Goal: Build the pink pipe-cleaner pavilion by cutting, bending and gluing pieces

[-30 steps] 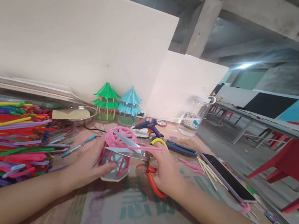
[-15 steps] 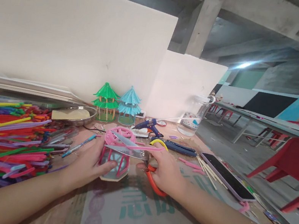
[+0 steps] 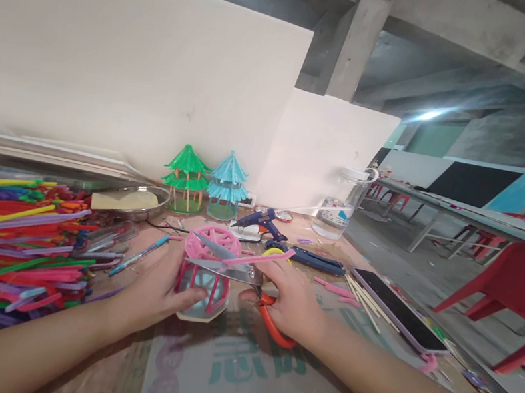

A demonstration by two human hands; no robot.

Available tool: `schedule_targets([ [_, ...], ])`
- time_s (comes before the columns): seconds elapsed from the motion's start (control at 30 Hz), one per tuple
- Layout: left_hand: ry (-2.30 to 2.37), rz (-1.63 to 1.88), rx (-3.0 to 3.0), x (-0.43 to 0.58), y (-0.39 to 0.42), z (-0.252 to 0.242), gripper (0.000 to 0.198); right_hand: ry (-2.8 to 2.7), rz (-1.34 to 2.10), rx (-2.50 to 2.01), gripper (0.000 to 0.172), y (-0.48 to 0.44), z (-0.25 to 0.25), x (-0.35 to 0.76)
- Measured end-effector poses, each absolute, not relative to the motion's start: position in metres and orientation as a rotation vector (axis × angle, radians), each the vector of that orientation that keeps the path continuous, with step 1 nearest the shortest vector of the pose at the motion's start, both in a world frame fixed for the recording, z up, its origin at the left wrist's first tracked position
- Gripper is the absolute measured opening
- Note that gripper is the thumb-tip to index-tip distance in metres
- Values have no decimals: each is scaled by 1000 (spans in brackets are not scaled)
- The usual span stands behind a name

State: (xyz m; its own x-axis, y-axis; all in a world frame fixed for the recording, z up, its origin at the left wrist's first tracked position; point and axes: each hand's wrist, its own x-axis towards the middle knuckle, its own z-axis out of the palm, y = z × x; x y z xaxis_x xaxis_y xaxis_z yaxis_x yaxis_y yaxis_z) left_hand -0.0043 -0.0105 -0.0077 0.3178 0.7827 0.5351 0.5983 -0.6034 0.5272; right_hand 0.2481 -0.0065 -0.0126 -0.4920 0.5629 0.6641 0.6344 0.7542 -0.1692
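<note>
My left hand [image 3: 168, 288] grips a small pink pavilion model [image 3: 201, 301] by its side, thumb across the front of its octagonal base. The model has pink posts and a round, spoked pink top. Scissors [image 3: 266, 319] with orange and yellow handles are in my right hand [image 3: 293, 297], their blades pointing left over the model. Between the blades runs a pink pipe cleaner [image 3: 259, 259], one end reaching right above my right fingers. Whether it is joined to the model's top is hard to see.
Bundles of coloured pipe cleaners [image 3: 4, 246] lie at the left. Behind stand a green pavilion model [image 3: 185, 176], a blue pavilion model [image 3: 227, 183], a glue gun [image 3: 265, 223] and a water bottle [image 3: 337, 203]. A phone [image 3: 398, 308] and sticks [image 3: 366, 299] lie right.
The model has shifted slightly right and down in my left hand. The pink pipe cleaner's right end has tilted upward, and the scissor blades look closer together.
</note>
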Motion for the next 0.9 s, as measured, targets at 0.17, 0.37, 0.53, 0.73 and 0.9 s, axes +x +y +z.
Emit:
schedule_targets([
  [0.17, 1260, 1070, 2358, -4, -9, -8, 46, -2223, -142, -932, 30, -5, -14, 249],
  [0.37, 1265, 1071, 2303, -2, -10, -5, 57, -2140, 62, -959, 25, -3, -13, 246],
  [0.53, 1383, 1111, 2253, -1, -8, -2, 58, -1983, 202, -1219, 22, 6, -8, 248],
  [0.73, 1383, 1214, 2162, -4, -1, -2, 54, -2024, 172, -1410, 40, 20, -14, 259],
  [0.9, 1323, 1086, 2251, -4, -3, 1, 50, -2230, 23, -1485, 44, 18, -14, 260],
])
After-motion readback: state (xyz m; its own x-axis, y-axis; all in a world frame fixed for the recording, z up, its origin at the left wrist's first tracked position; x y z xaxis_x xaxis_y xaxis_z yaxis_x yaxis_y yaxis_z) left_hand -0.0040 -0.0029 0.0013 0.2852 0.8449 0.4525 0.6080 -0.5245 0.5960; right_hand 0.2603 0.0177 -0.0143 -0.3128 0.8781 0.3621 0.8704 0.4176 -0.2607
